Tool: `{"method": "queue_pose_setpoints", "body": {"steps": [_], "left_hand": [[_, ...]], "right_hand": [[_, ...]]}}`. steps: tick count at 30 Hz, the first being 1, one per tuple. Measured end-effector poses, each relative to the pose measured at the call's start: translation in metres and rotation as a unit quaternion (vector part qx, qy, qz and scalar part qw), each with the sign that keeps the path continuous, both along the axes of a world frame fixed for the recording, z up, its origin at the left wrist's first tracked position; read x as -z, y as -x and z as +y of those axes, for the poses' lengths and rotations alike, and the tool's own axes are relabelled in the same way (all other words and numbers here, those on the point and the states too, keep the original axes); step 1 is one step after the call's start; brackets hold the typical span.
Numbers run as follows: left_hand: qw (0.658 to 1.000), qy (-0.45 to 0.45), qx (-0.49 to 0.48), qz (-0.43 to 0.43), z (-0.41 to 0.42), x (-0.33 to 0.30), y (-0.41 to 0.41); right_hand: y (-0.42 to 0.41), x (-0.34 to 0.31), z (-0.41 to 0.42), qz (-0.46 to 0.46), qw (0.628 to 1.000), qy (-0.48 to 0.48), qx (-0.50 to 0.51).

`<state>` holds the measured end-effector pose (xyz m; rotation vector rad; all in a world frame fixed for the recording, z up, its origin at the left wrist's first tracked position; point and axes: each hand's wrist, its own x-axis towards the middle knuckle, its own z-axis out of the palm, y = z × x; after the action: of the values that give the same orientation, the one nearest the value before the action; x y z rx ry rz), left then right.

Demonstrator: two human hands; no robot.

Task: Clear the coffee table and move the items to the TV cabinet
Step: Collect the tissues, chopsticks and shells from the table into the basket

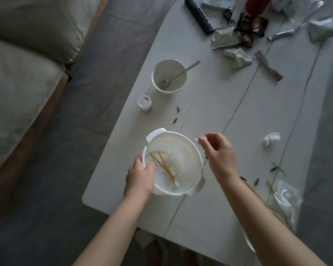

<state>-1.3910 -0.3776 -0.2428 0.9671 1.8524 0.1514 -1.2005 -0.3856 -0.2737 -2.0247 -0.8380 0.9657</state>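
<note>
Fingers of the left hand [140, 177] curl over the near-left rim of the white colander [183, 156], thumb inside, gripping it. The right hand [218, 152] pinches a small white scrap [201, 140] just above the colander's far-right rim. The colander sits at the near end of the coffee table [210, 108], tilted open toward the person. Thin sticks [162, 164] inside it run from far-left to near-right. Beyond the colander stands a bowl [168, 75] with a spoon [178, 74], handle pointing far-right.

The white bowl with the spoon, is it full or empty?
Nearly empty. The white bowl shows its bare inner bottom, with only the spoon leaning inside it; no food is visible.
</note>
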Motion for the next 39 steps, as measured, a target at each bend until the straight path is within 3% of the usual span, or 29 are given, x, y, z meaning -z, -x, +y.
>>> {"method": "queue_pose_setpoints", "body": {"steps": [3, 8, 12, 21, 26, 29, 33, 39], "left_hand": [[1.000, 0.012, 0.018, -0.014, -0.011, -0.010, -0.019], [0.998, 0.034, 0.040, -0.039, -0.034, -0.018, -0.041], [0.997, 0.039, 0.064, -0.020, -0.050, -0.015, -0.057], [0.992, 0.056, 0.110, -0.030, -0.081, 0.006, -0.091], [0.990, 0.058, 0.125, -0.031, -0.087, 0.021, -0.105], [0.989, 0.058, 0.130, -0.032, -0.090, 0.027, -0.111], [0.989, 0.056, 0.134, -0.031, -0.091, 0.028, -0.122], [0.990, 0.045, 0.137, -0.012, -0.091, 0.022, -0.138]], "right_hand": [[-0.001, -0.027, -0.027, 0.005, 0.999, -0.020, -0.033], [-0.013, -0.036, -0.074, -0.091, 0.985, -0.007, -0.149], [-0.047, -0.026, -0.111, -0.100, 0.992, 0.010, -0.075], [-0.166, 0.013, -0.198, -0.160, 0.970, 0.182, 0.030], [-0.198, 0.039, -0.218, -0.167, 0.935, 0.312, 0.009], [-0.201, 0.055, -0.221, -0.151, 0.930, 0.334, 0.024], [-0.197, 0.058, -0.218, -0.124, 0.944, 0.299, 0.063], [-0.163, 0.008, -0.199, -0.060, 0.987, 0.087, 0.121]]}}
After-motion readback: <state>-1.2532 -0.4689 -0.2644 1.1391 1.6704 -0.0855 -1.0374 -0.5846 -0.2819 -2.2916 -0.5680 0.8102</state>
